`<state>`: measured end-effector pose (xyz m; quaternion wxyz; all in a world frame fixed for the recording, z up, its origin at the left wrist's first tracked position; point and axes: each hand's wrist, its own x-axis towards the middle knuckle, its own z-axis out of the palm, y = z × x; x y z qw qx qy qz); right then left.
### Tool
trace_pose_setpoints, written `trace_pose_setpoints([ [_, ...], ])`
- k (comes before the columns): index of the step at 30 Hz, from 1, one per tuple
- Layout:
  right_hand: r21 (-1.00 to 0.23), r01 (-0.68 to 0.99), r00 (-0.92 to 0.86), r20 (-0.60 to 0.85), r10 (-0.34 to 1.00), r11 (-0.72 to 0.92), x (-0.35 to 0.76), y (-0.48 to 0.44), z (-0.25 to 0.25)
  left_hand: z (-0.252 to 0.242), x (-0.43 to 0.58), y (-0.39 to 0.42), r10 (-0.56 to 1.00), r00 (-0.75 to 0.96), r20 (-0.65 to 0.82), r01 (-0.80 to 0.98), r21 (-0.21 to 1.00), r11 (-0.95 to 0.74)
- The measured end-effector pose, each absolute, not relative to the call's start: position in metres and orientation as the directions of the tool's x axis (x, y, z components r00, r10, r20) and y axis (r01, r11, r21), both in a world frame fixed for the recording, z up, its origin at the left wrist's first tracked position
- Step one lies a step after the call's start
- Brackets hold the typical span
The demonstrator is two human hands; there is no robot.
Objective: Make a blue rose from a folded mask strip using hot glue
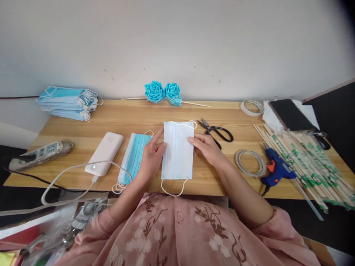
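A face mask (177, 155) is held up in front of me with its white side facing me, one ear loop at the top and one hanging below. My left hand (152, 155) grips its left edge, thumb at the front. On the right edge my right hand (208, 146) pinches it between thumb and fingers. Beside my left forearm lie more blue face masks (134, 155), partly hidden by that hand. Black-handled scissors (216, 130) rest just beyond my right hand, blades partly apart.
At the back stand two blue flowers (154, 91) on sticks. Left are a mask stack (65, 101), a white power bank (104, 153) with cable, and a power strip (41, 156). Right are tape (252, 107), a coiled cable (263, 162), a blue glue gun (279, 168), and wrapped chopsticks (307, 162).
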<state>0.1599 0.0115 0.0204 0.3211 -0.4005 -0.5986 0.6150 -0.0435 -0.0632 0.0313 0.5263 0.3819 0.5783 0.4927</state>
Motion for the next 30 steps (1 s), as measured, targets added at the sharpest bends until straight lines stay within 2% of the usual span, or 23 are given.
trace_pose_setpoints([
  [5,-0.987,0.052,-0.412,-0.160,0.897,-0.152,0.157,0.012,0.016,0.033,-0.048,-0.060,0.982,-0.039,-0.186,0.156,0.969,0.189],
  [7,-0.990,0.027,-0.370,-0.141,0.918,-0.141,0.157,0.014,0.013,0.031,-0.047,-0.059,0.983,-0.015,-0.183,0.160,0.970,0.183],
  [11,-0.990,0.049,-0.340,-0.138,0.930,-0.129,0.159,0.014,0.010,0.021,-0.041,-0.056,0.978,0.041,-0.204,0.010,0.979,0.203],
  [13,-0.990,0.054,-0.340,-0.140,0.930,-0.129,0.159,0.013,0.010,0.016,-0.039,-0.056,0.972,0.081,-0.222,-0.005,0.975,0.223],
  [17,-0.992,0.067,-0.299,-0.119,0.947,-0.104,0.158,0.015,0.011,0.013,-0.039,-0.057,0.973,0.058,-0.223,0.172,0.963,0.210],
  [20,-0.995,0.098,-0.183,-0.040,0.982,-0.022,0.159,0.018,0.013,0.013,-0.041,-0.058,0.973,0.069,-0.219,0.236,0.951,0.198],
  [24,-0.996,0.094,-0.060,-0.002,0.998,0.004,0.163,0.023,0.014,0.010,-0.043,-0.057,0.967,0.080,-0.243,0.200,0.954,0.223],
  [30,-0.991,-0.113,-0.012,-0.064,0.998,-0.065,0.168,0.030,0.014,0.008,-0.044,-0.059,0.964,0.027,-0.263,0.054,0.964,0.262],
])
